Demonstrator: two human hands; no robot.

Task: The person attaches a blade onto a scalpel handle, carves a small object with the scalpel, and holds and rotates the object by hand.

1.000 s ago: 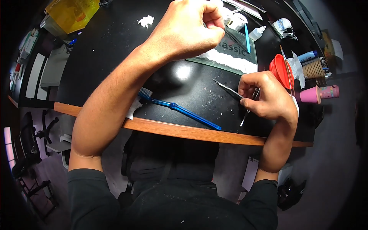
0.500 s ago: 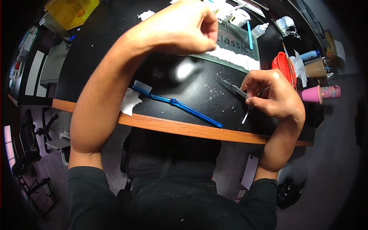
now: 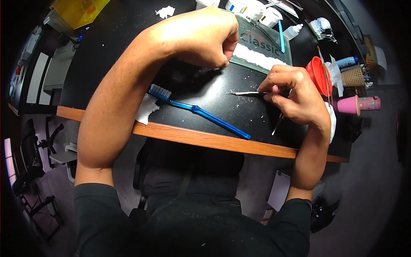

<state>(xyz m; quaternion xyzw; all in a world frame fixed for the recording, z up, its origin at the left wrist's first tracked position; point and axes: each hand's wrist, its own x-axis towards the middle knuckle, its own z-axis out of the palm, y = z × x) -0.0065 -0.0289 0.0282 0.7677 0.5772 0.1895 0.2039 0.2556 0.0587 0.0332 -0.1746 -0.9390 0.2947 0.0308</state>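
Left hand [image 3: 209, 39], palm side hidden

I'm finding room between the left hand [image 3: 205, 38] and the blue toothbrush [image 3: 207, 115], but the slim tool [image 3: 246, 93] in the right hand [image 3: 306, 96] is jutting in (shadow is making clearance hard to judge).

Pointed tool [image 3: 248, 93] looks like metal, toothbrush [image 3: 222, 123] is shiny see-through plastic, desktop [image 3: 209, 88] is pretty glossy, desk edging [image 3: 205, 141] looks smooth wood-grain.
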